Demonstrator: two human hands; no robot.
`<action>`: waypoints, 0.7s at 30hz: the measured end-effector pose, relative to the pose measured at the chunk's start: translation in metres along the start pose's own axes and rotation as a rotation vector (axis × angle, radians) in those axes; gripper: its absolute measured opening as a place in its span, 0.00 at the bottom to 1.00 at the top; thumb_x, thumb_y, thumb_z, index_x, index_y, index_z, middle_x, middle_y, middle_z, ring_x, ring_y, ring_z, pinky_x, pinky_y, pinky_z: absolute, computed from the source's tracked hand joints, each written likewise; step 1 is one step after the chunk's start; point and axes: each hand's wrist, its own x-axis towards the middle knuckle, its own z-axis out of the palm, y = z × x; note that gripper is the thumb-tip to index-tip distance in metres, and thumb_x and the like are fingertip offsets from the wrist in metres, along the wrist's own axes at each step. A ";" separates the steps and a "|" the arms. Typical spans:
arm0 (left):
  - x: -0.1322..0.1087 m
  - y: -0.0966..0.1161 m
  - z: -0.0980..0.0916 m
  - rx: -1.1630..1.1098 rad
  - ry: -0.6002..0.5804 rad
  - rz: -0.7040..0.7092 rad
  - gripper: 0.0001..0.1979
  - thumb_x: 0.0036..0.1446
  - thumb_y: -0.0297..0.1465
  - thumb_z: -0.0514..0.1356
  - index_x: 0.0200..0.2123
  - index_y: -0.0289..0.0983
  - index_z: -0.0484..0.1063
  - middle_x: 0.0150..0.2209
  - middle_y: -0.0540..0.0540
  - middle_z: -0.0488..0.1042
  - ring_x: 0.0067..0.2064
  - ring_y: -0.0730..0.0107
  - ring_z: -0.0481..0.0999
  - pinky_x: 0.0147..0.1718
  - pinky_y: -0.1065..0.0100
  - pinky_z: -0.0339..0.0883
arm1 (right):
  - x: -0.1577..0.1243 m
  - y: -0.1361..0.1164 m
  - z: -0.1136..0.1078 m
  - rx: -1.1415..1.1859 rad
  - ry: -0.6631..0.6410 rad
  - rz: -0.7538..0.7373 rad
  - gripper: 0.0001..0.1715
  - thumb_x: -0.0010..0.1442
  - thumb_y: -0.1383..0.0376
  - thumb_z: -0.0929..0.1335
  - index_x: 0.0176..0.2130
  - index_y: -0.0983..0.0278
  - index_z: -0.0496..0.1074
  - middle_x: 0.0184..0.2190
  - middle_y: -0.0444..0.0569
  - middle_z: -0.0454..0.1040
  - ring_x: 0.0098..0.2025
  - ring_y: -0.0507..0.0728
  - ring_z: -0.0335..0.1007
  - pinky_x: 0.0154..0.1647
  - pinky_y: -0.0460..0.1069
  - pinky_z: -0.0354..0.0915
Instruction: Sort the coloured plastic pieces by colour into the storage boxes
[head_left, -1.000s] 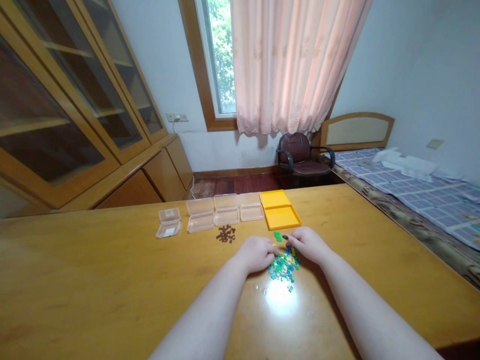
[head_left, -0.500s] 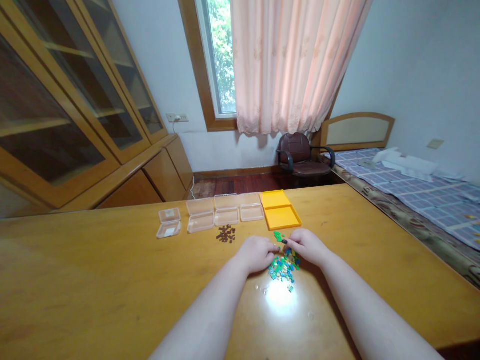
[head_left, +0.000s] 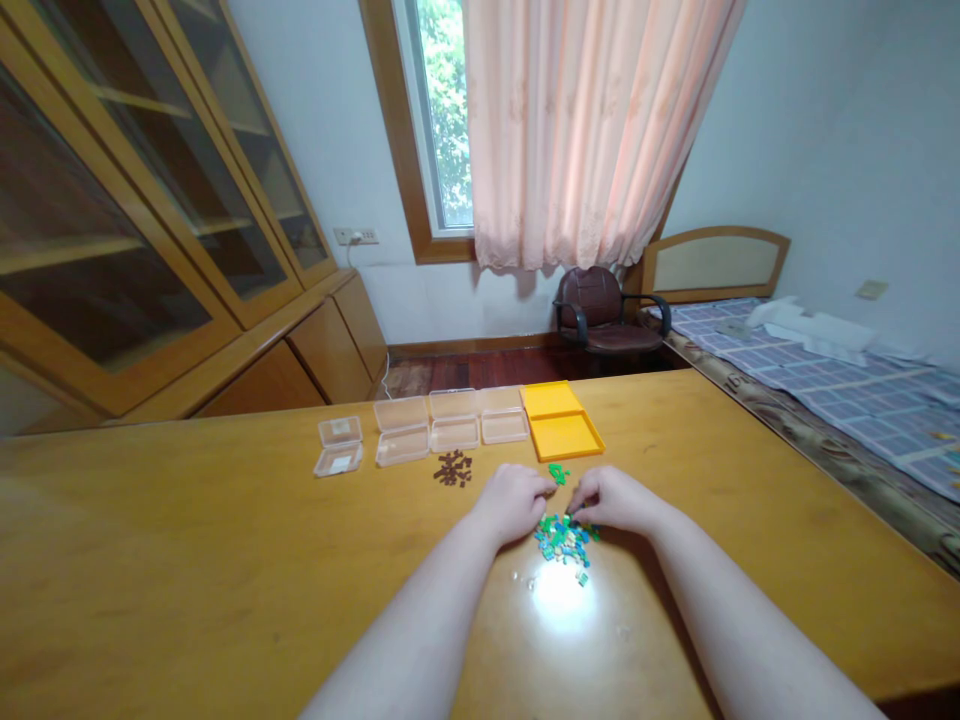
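Note:
A heap of small mixed-colour pieces [head_left: 564,540], mostly green, blue and yellow, lies on the wooden table [head_left: 187,560]. My left hand [head_left: 511,503] rests at the heap's left edge with its fingers curled inward. My right hand [head_left: 611,500] sits at the heap's far right edge, fingertips pinched down onto the pieces; what they pinch is too small to make out. Just beyond the hands lies a small cluster of green pieces [head_left: 557,472]. A cluster of dark brown pieces [head_left: 452,468] lies further left.
An open yellow box [head_left: 562,425] stands behind the hands. A row of open clear plastic boxes [head_left: 450,425] extends to its left, with a smaller one [head_left: 338,446] apart. A bed runs along the table's right side; a brown chair [head_left: 604,310] stands behind.
My right hand has drawn slightly left and toward me onto the heap, closing the gap with my left hand. The left hand has barely moved.

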 end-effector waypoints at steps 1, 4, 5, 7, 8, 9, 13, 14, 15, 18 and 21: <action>0.000 -0.001 0.001 -0.019 0.008 0.006 0.15 0.53 0.28 0.53 0.39 0.44 0.76 0.34 0.49 0.77 0.38 0.67 0.73 0.40 0.67 0.63 | 0.000 0.000 0.001 -0.004 0.008 0.009 0.10 0.48 0.63 0.70 0.32 0.61 0.79 0.28 0.46 0.79 0.29 0.54 0.72 0.31 0.46 0.63; 0.000 -0.003 0.003 -0.068 0.020 0.025 0.15 0.52 0.27 0.53 0.38 0.44 0.76 0.34 0.50 0.78 0.37 0.68 0.73 0.40 0.67 0.63 | 0.002 -0.002 0.002 -0.047 0.066 0.017 0.09 0.51 0.63 0.68 0.32 0.61 0.79 0.29 0.46 0.79 0.29 0.54 0.72 0.31 0.46 0.63; 0.000 -0.003 0.004 -0.081 0.019 0.032 0.15 0.52 0.26 0.53 0.38 0.43 0.76 0.34 0.50 0.78 0.37 0.68 0.73 0.40 0.68 0.63 | 0.003 -0.002 0.002 -0.068 0.097 0.014 0.10 0.51 0.63 0.68 0.32 0.61 0.79 0.29 0.47 0.79 0.30 0.54 0.72 0.32 0.46 0.63; 0.000 -0.003 0.004 -0.105 0.012 0.047 0.15 0.52 0.26 0.53 0.39 0.43 0.77 0.35 0.49 0.78 0.37 0.69 0.74 0.41 0.68 0.63 | 0.005 -0.001 0.003 -0.109 0.170 0.012 0.10 0.53 0.62 0.67 0.32 0.61 0.79 0.29 0.47 0.79 0.30 0.55 0.72 0.33 0.47 0.62; 0.000 -0.003 0.004 -0.113 0.005 0.057 0.15 0.52 0.26 0.53 0.39 0.43 0.77 0.35 0.49 0.78 0.37 0.69 0.74 0.41 0.68 0.63 | 0.006 0.000 0.003 -0.120 0.209 0.017 0.11 0.53 0.62 0.67 0.33 0.61 0.79 0.29 0.48 0.79 0.30 0.55 0.72 0.33 0.47 0.62; 0.000 -0.002 0.003 -0.118 -0.006 0.070 0.15 0.52 0.26 0.53 0.39 0.43 0.77 0.34 0.49 0.78 0.36 0.69 0.73 0.40 0.69 0.63 | 0.007 0.001 0.003 -0.124 0.243 0.024 0.11 0.54 0.62 0.66 0.33 0.61 0.78 0.29 0.48 0.79 0.31 0.55 0.72 0.33 0.47 0.62; -0.001 0.000 0.000 -0.138 -0.072 0.138 0.15 0.52 0.26 0.53 0.38 0.44 0.77 0.32 0.50 0.77 0.34 0.71 0.73 0.38 0.70 0.63 | 0.008 0.003 0.000 -0.116 0.324 0.055 0.12 0.55 0.62 0.65 0.34 0.61 0.78 0.32 0.49 0.79 0.34 0.56 0.72 0.36 0.48 0.62; -0.001 0.000 0.000 -0.146 -0.086 0.155 0.16 0.51 0.26 0.53 0.38 0.44 0.77 0.32 0.50 0.77 0.34 0.71 0.73 0.38 0.70 0.63 | 0.007 0.002 -0.001 -0.124 0.350 0.070 0.14 0.56 0.61 0.64 0.35 0.61 0.78 0.33 0.49 0.79 0.34 0.56 0.72 0.36 0.48 0.62; -0.001 0.000 0.000 -0.153 -0.098 0.169 0.16 0.51 0.26 0.53 0.38 0.45 0.78 0.32 0.50 0.77 0.34 0.71 0.73 0.38 0.70 0.63 | 0.007 0.002 -0.002 -0.139 0.379 0.091 0.15 0.57 0.60 0.63 0.34 0.61 0.78 0.33 0.50 0.78 0.34 0.56 0.72 0.35 0.48 0.62; -0.002 0.001 0.000 -0.147 -0.124 0.193 0.16 0.50 0.27 0.53 0.38 0.46 0.78 0.31 0.50 0.77 0.33 0.70 0.73 0.36 0.70 0.63 | 0.005 -0.003 -0.005 -0.179 0.441 0.146 0.21 0.60 0.58 0.59 0.30 0.63 0.76 0.28 0.50 0.77 0.30 0.56 0.69 0.30 0.47 0.59; -0.002 0.001 0.001 -0.102 -0.147 0.189 0.17 0.51 0.28 0.53 0.40 0.47 0.77 0.32 0.50 0.77 0.34 0.69 0.73 0.36 0.70 0.64 | 0.004 -0.007 -0.006 -0.169 0.414 0.140 0.22 0.60 0.57 0.58 0.27 0.63 0.75 0.26 0.50 0.76 0.29 0.55 0.68 0.29 0.47 0.57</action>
